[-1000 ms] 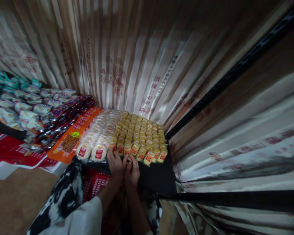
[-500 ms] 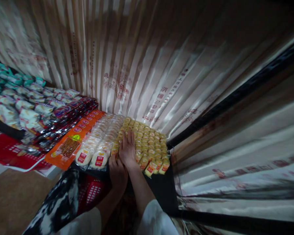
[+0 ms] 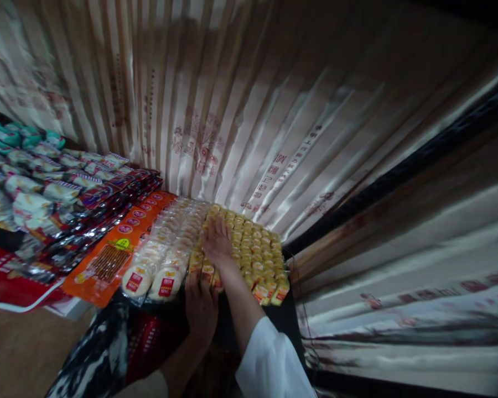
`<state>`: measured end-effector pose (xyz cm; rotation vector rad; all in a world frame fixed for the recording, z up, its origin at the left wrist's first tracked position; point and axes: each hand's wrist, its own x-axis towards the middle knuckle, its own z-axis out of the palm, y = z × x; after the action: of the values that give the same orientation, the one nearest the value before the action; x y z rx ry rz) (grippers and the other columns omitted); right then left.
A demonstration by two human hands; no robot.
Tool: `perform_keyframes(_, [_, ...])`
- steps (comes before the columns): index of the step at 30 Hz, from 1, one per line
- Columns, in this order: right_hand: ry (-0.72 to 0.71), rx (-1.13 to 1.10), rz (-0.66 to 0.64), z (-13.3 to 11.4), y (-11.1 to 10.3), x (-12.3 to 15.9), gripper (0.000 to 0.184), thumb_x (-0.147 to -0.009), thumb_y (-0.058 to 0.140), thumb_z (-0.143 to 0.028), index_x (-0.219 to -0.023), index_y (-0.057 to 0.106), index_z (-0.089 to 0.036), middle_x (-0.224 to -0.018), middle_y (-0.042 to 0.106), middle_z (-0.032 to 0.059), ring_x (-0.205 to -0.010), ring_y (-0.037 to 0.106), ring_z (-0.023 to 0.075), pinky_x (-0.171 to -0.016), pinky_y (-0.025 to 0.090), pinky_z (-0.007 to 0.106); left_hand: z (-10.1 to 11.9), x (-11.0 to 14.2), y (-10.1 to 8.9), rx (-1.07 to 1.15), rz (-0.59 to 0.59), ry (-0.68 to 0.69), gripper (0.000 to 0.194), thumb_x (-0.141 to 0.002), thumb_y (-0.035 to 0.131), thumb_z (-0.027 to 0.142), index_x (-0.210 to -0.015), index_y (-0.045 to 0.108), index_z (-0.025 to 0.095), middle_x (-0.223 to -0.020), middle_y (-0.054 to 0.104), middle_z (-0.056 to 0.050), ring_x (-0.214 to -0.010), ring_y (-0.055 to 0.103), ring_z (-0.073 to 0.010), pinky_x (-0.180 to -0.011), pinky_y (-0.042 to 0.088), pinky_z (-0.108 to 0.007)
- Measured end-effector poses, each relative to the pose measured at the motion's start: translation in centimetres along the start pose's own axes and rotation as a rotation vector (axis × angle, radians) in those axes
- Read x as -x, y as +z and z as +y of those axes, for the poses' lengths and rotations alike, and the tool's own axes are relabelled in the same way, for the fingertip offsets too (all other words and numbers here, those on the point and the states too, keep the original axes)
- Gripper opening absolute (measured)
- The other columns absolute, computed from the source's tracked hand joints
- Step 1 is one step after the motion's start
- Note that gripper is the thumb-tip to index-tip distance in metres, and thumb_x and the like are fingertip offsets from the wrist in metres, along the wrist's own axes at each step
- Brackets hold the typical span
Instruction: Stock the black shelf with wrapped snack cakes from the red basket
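Rows of small yellow wrapped snack packs (image 3: 257, 251) stand tightly side by side on a black surface. My right hand (image 3: 218, 240) lies palm down on top of the left rows, its fingers stretched out. Lower down, my left hand (image 3: 201, 307) has its fingers against the front ends of the same packs, next to the white crackers. Its fingertips are apart and touch the packs; I see nothing lifted in it. Two rows of round white crackers in clear wrappers (image 3: 166, 282) stand just left of the hands.
An orange bag of stick snacks (image 3: 112, 260) lies left of the crackers. Farther left are piled white and red snack bags (image 3: 62, 188) and green packets (image 3: 29, 135). A pleated, printed curtain (image 3: 191, 110) hangs behind; a dark bar (image 3: 398, 166) slants along the right.
The view has shifted slightly, so the left-hand goods sit farther left and lower. My right hand's fingers lie closer together; my left hand remains at the front of the yellow packs.
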<state>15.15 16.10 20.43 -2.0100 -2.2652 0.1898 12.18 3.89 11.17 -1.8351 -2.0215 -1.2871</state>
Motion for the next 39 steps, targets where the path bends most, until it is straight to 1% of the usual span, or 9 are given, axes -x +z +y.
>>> perform_keyframes(5, [0.008, -0.016, -0.139, 0.9, 1.0, -1.4, 0.060, -0.094, 0.016, -0.041, -0.145, 0.013, -0.009, -0.152, 0.010, 0.0079, -0.141, 0.003, 0.0181, -0.112, 0.003, 0.038, -0.2, -0.5, -0.1, -0.043, -0.020, 0.027, 0.027, -0.083, 0.051, 0.022, -0.106, 0.055, 0.008, -0.116, 0.049, -0.020, -0.114, 0.045, -0.0316, -0.091, 0.045, -0.047])
perform_keyframes(9, [-0.018, -0.004, -0.043, 1.1, 0.8, -2.3, 0.062, -0.094, 0.017, -0.043, -0.145, 0.012, -0.007, -0.152, 0.008, 0.0090, -0.141, 0.000, 0.0190, -0.112, 0.001, 0.038, -0.4, -0.7, -0.1, -0.028, -0.036, 0.028, 0.026, -0.082, 0.052, 0.020, -0.106, 0.055, 0.009, -0.118, 0.049, -0.019, -0.113, 0.045, -0.0316, -0.092, 0.044, -0.048])
perform_keyframes(14, [-0.033, -0.012, -0.130, 1.6, 0.8, -3.5, 0.061, -0.094, 0.016, -0.042, -0.144, 0.017, -0.008, -0.152, 0.012, 0.0087, -0.141, 0.007, 0.0202, -0.113, 0.003, 0.039, -0.4, -0.7, -0.1, 0.008, -0.056, 0.011, 0.026, -0.082, 0.052, 0.020, -0.106, 0.054, 0.011, -0.121, 0.048, -0.018, -0.116, 0.044, -0.0321, -0.093, 0.044, -0.050])
perform_keyframes(18, [-0.034, -0.003, -0.071, 2.3, 0.7, -4.4, 0.061, -0.094, 0.014, -0.042, -0.145, 0.014, -0.009, -0.152, 0.012, 0.0089, -0.141, 0.004, 0.0191, -0.113, 0.002, 0.038, -0.4, -0.7, -0.1, 0.055, -0.065, -0.009, 0.028, -0.081, 0.054, 0.020, -0.107, 0.055, 0.011, -0.123, 0.048, -0.018, -0.118, 0.043, -0.0322, -0.093, 0.044, -0.051])
perform_keyframes(23, [-0.009, -0.007, -0.091, 2.2, 0.7, -5.2, 0.059, -0.094, 0.016, -0.041, -0.144, 0.019, -0.009, -0.151, 0.016, 0.0086, -0.140, 0.008, 0.0199, -0.112, 0.004, 0.038, -0.6, -0.6, 0.3, 0.087, -0.042, -0.004, 0.028, -0.082, 0.053, 0.023, -0.109, 0.055, 0.018, -0.125, 0.047, -0.015, -0.118, 0.044, -0.0314, -0.092, 0.046, -0.051])
perform_keyframes(26, [-0.009, 0.014, -0.012, 1.9, 0.9, -5.8, 0.058, -0.094, 0.018, -0.038, -0.144, 0.018, -0.008, -0.151, 0.016, 0.0086, -0.140, 0.009, 0.0187, -0.113, 0.004, 0.036, -0.6, -0.5, 0.3, 0.090, -0.045, -0.007, 0.029, -0.082, 0.053, 0.020, -0.111, 0.054, 0.015, -0.126, 0.046, -0.016, -0.118, 0.043, -0.0316, -0.093, 0.045, -0.052])
perform_keyframes(30, [-0.008, 0.016, -0.037, 1.9, 1.3, -6.6, 0.057, -0.094, 0.019, -0.037, -0.143, 0.023, -0.007, -0.150, 0.020, 0.0099, -0.139, 0.016, 0.0194, -0.113, 0.006, 0.036, -0.5, -0.4, 0.3, 0.077, -0.045, -0.002, 0.029, -0.082, 0.051, 0.018, -0.111, 0.054, 0.013, -0.127, 0.045, -0.018, -0.119, 0.042, -0.0319, -0.091, 0.045, -0.051])
perform_keyframes(34, [-0.033, 0.031, 0.018, 1.7, 1.4, -7.2, 0.060, -0.094, 0.018, -0.040, -0.143, 0.020, -0.006, -0.151, 0.016, 0.0114, -0.140, 0.010, 0.0204, -0.113, 0.006, 0.037, -0.6, -0.5, 0.4, 0.062, -0.031, 0.010, 0.027, -0.082, 0.051, 0.021, -0.108, 0.055, 0.014, -0.123, 0.047, -0.018, -0.115, 0.045, -0.0334, -0.089, 0.047, -0.052])
perform_keyframes(39, [-0.039, 0.040, -0.072, 1.1, 0.8, -8.3, 0.060, -0.094, 0.019, -0.041, -0.142, 0.025, -0.005, -0.150, 0.021, 0.0132, -0.140, 0.014, 0.0224, -0.113, 0.007, 0.040, -0.5, -0.5, 0.4, 0.060, -0.032, 0.026, 0.031, -0.083, 0.051, 0.019, -0.113, 0.052, 0.015, -0.127, 0.044, -0.019, -0.118, 0.042, -0.0331, -0.091, 0.046, -0.052])
